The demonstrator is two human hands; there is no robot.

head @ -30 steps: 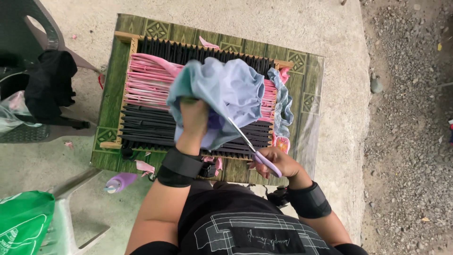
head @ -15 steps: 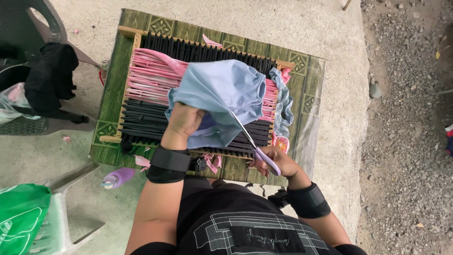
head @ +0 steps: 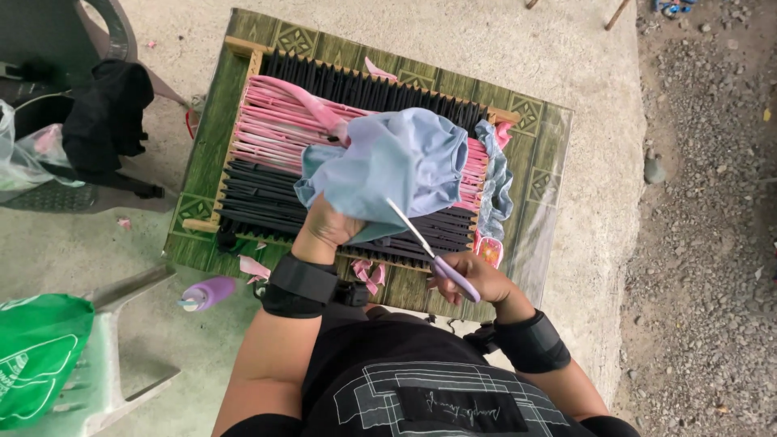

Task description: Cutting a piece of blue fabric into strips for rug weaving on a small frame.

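Cloth [head: 396,166] — a pale blue, crumpled piece — is lifted in a bunch over the middle of a wooden weaving frame [head: 243,73]. The left hand [head: 328,231] grips the cloth from below, fingers closed into its lower edge and mostly hidden by the folds. The right hand [head: 473,279] holds scissors [head: 425,247] with purple handles, fingers wrapped through and around the grips; the blades point up and to the left, and their tips meet the lower edge of the cloth just beside the left hand. Whether the blades are parted cannot be made out.

The frame is strung with pink strips [head: 275,121] across its upper part and black strips [head: 259,194] across its lower part, with a row of black strips along the far edge too. A second blue strip [head: 498,182] hangs down the frame's right side. The frame lies on a low table with a green patterned top [head: 202,146], set on concrete — gravel lies to the right. Pink scraps [head: 364,271] sit on the table's near edge. Both wrists wear black bands [head: 299,287]. A purple bottle [head: 206,293] lies on the ground to the left, near a green bag [head: 40,356].
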